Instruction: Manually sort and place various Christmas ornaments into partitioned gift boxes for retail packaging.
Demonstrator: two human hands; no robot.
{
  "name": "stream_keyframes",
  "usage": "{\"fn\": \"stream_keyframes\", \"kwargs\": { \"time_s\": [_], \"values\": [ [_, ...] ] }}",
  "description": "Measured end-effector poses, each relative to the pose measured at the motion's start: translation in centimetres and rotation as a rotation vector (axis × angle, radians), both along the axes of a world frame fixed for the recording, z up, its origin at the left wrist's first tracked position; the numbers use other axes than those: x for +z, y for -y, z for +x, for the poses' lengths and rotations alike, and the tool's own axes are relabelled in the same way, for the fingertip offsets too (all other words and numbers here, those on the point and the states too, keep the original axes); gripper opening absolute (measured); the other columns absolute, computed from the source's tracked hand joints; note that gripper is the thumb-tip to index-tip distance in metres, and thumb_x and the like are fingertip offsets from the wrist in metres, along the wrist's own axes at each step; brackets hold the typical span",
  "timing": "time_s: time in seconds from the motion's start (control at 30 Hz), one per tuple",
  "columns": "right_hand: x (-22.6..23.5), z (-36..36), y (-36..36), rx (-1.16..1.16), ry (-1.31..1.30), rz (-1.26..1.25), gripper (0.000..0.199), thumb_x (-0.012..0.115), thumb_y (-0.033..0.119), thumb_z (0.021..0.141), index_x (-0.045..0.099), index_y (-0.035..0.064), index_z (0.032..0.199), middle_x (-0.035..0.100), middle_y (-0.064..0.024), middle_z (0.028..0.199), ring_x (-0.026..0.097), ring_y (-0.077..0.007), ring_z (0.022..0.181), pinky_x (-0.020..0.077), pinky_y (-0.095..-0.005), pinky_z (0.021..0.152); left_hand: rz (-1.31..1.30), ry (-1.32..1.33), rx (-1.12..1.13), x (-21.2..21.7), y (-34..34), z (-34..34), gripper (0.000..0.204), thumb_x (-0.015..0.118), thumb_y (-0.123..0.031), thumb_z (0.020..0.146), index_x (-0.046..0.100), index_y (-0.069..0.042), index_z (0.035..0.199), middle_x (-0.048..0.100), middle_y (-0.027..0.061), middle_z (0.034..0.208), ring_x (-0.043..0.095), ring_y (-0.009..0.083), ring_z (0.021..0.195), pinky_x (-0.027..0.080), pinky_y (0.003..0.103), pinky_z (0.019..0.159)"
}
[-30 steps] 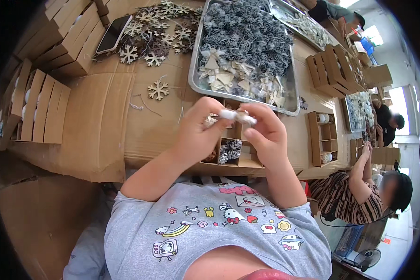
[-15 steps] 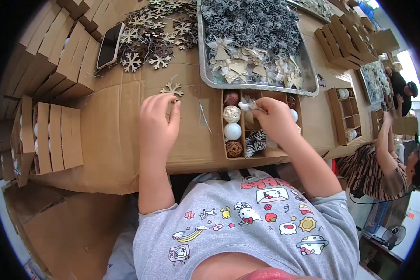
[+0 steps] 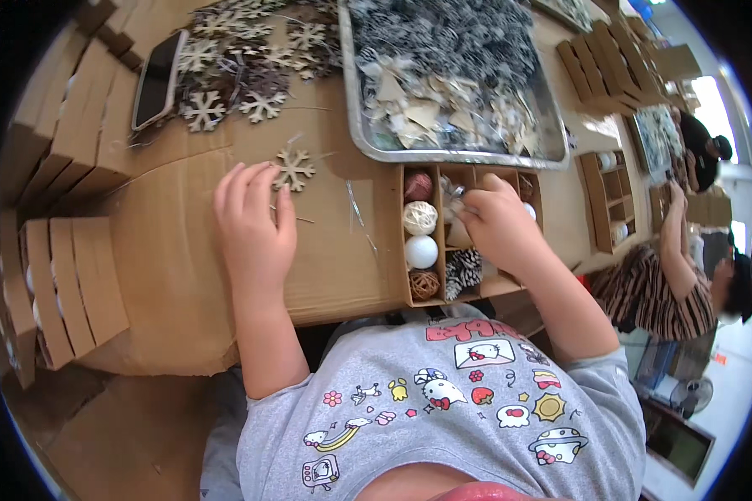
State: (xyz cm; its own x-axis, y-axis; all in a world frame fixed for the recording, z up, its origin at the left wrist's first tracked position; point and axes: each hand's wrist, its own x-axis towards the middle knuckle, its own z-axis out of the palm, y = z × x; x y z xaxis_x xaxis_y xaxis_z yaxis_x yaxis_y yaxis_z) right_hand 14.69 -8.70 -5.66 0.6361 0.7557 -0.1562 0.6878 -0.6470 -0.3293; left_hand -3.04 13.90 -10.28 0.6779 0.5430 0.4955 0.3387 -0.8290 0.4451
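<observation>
My left hand [image 3: 255, 225] lies over the cardboard-covered table with thumb and fingers apart. Its fingertips are at the left edge of a pale wooden snowflake [image 3: 294, 170]. Over a divided cardboard box [image 3: 403, 242], my right hand [image 3: 510, 227] pinches a small pale wooden ornament [image 3: 457, 230] in a middle compartment; my fingers partly hide it. The box's left column holds a dark red ball [image 3: 418, 187], a cream woven ball [image 3: 420, 219], a white ball [image 3: 421, 251] and a brown twig ball [image 3: 424, 285]. A frosted pinecone [image 3: 462, 274] sits beside them.
A metal tray [image 3: 459, 157] of frosted pinecones and pale wooden ornaments stands behind the box. Wooden snowflakes [image 3: 263, 106] and a phone [image 3: 159, 79] lie far left. Stacked boxes [image 3: 75, 284] line the left side. Another divided box [image 3: 593, 200] and a co-worker [image 3: 660, 292] are at right.
My left hand has shifted left and its fingers have spread a little beside the snowflake. The right hand stays at the middle compartment, pinching the ornament. The whole view has shifted slightly.
</observation>
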Motion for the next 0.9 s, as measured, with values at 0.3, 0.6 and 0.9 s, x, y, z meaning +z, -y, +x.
{"fn": "stream_keyframes", "kwargs": {
  "time_s": [0.3, 0.6, 0.9],
  "values": [
    [0.0, -1.6, -0.4, 0.229, 0.440, -0.177, 0.017, 0.068, 0.026, 0.072, 0.068, 0.0090, 0.070, 0.052, -0.0081, 0.091, 0.049, -0.0243, 0.092, 0.0383, -0.0363, 0.073, 0.072, -0.213, 0.129, -0.9, -0.2, 0.3, 0.039, 0.060, -0.014, 0.082, 0.053, -0.005, 0.119, 0.052, 0.0111, 0.122, 0.043, 0.0327, 0.118, 0.035, 0.044, 0.100],
    [6.5, 1.4, -9.0, 0.525, 0.329, -0.382, 0.030, 0.058, 0.036, 0.082, 0.067, 0.0074, 0.082, 0.063, -0.0114, 0.072, 0.062, -0.0329, 0.074, 0.0492, -0.0412, 0.066, -0.063, -0.090, 0.176, -1.1, -0.7, -0.2, 0.029, 0.068, -0.015, 0.076, 0.054, -0.006, 0.099, 0.056, 0.0078, 0.096, 0.050, 0.0284, 0.102, 0.031, 0.056, 0.098],
    [0.0, 4.8, -24.9, 0.422, 0.429, 0.211, 0.030, 0.062, 0.035, 0.079, 0.068, 0.0105, 0.096, 0.065, -0.0138, 0.091, 0.062, -0.0314, 0.085, 0.0480, -0.0400, 0.077, -0.786, 0.401, -0.036, 1.3, 0.1, -3.2, 0.017, 0.062, -0.006, 0.084, 0.055, -0.004, 0.099, 0.060, 0.0068, 0.085, 0.057, 0.0189, 0.080, 0.045, 0.033, 0.079]
  ]
}}
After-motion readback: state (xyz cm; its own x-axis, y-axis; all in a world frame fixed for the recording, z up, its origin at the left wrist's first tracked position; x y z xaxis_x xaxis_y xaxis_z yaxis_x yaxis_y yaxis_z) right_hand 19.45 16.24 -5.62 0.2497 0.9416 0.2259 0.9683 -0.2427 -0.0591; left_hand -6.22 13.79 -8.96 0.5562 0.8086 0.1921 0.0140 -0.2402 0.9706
